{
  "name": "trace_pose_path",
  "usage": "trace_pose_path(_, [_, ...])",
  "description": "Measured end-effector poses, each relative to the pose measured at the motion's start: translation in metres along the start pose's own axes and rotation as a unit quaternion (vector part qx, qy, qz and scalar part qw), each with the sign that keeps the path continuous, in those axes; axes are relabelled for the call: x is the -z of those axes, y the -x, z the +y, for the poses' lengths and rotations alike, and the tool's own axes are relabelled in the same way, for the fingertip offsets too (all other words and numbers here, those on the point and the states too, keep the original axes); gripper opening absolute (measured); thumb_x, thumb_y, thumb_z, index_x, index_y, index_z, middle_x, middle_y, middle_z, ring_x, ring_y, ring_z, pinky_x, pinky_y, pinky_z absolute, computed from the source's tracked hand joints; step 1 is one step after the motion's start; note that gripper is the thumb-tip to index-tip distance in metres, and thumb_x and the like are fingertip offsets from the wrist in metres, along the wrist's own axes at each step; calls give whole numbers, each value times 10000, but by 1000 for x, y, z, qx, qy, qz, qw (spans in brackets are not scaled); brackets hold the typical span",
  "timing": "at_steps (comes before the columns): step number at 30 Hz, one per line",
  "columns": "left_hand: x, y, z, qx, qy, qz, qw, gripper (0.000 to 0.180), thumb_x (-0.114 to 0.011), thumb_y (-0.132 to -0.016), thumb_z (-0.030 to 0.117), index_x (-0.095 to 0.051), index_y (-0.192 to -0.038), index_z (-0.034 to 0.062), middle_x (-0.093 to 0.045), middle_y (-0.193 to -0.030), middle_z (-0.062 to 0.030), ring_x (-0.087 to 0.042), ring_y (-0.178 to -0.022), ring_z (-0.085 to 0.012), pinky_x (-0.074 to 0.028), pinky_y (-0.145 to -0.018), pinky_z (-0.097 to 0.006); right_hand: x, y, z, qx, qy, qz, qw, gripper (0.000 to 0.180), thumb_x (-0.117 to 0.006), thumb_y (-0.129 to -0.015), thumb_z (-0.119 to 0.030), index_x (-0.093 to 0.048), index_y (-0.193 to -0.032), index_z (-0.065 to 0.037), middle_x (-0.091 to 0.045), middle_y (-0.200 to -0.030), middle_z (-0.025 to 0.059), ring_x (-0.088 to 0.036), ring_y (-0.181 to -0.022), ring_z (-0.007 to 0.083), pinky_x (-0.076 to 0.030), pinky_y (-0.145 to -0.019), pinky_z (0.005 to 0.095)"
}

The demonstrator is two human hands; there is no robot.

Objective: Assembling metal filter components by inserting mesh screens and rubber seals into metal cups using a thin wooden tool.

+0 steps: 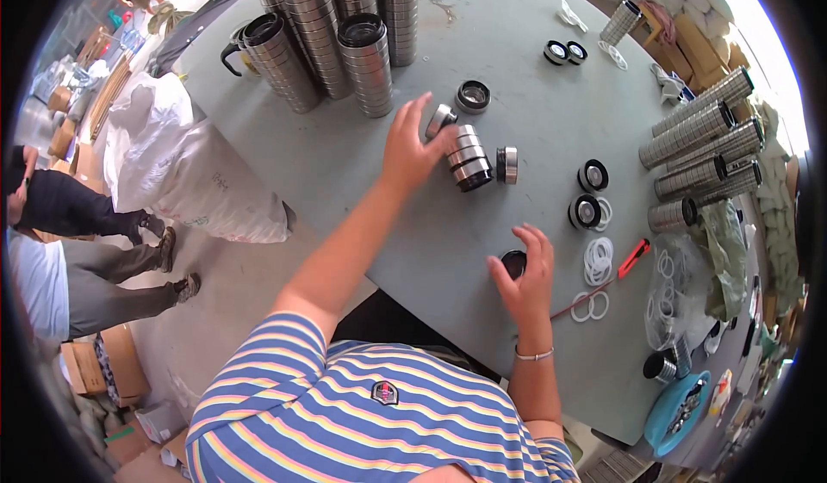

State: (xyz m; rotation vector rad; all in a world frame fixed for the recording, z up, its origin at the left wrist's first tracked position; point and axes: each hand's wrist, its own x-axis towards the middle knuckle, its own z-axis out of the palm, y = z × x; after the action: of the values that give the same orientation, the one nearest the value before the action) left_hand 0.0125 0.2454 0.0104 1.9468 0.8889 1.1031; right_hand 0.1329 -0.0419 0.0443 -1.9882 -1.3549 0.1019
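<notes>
My left hand reaches over the table with fingers spread, the thumb beside a short stack of steel-and-black ring-shaped lids lying on its side. A single steel lid is tipped up just beyond that hand. Another lid lies black side up farther back, and one more stands on edge right of the stack. Nearer to me, my right hand hovers with thumb and fingers apart around a dark round lid, partly hidden by the hand.
Tall stacks of steel lids stand at the back left; more stacks lie at the right. White rings, a red cutter and a blue basin are on the right. Left of the table are a white sack and people.
</notes>
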Motion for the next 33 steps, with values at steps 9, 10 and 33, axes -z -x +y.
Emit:
trace_pose_path(9, [-15, 15, -34, 129, 115, -100, 980, 482, -705, -1040, 364, -710, -1352, -3, -766, -1135, -92, -681, -1048, -160, -533, -965, -336, -79, -82, -4, -54, -14, -3, 998, 763, -920, -807, -207, -550, -1444, -7, -656, -1347, 201, -724, -1069, 336, -585, -981, 449])
trace_pose_path(10, [-10, 27, -30, 129, 113, -104, 980, 482, -705, -1040, 364, -710, -1352, -3, -766, -1135, -92, -681, -1048, -160, -533, -965, -336, -79, -76, 4, -48, -65, -6, 997, 772, -926, -787, -169, -548, -1442, -10, -664, -1330, 195, -729, -1074, 326, -595, -964, 435])
trace_pose_path(33, [57, 52, 40, -32, -89, -49, 994, 267, -737, -862, 68, -776, -1125, 83, -685, -1202, -134, -638, -1139, -345, -507, -1013, -448, -30, -46, -81, 49, -37, -72, 995, 766, -917, -786, -447, -639, -1388, -64, -597, -1122, 114, -672, -940, 316, -581, -817, 424])
